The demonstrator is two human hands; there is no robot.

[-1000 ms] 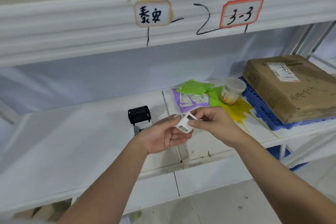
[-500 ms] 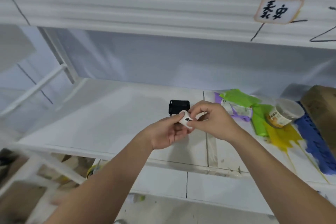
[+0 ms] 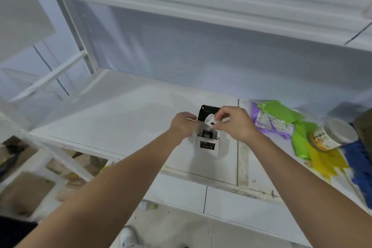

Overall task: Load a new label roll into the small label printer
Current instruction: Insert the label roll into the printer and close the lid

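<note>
Right at the centre of the frame, the fingertips (image 3: 218,116) of the right hand (image 3: 235,125) pinch a small white label roll (image 3: 210,120), thumb below and forefingers on top, with dark print showing on the roll's face. The left hand (image 3: 184,125) sits just to the left of it, fingers curled in, thumb and forefinger closed on what looks like a thin white strip running toward the roll; the strip is too small to be sure of. The roll hangs directly over the small label printer (image 3: 207,143), not inside it. The printer stands on the white shelf (image 3: 120,119), its black lid (image 3: 207,111) flipped up behind the hands and the dark compartment open underneath the roll. A black panel sits on the printer's white front, with an orange sliver on its right edge.

Outward now: both bare forearms reach in from the bottom of the frame. To the right, near the right wrist, lie a purple pouch (image 3: 269,123) and green pouches (image 3: 281,109), overlapping. Further right, a clear jar (image 3: 330,137) with an orange label lies tilted on a yellow sheet (image 3: 326,165), with a blue tray (image 3: 360,163) at the right edge. At the bottom centre a white shoe (image 3: 127,237) shows on the floor. Lower left is blurred: brown cartons under the white frame.
</note>
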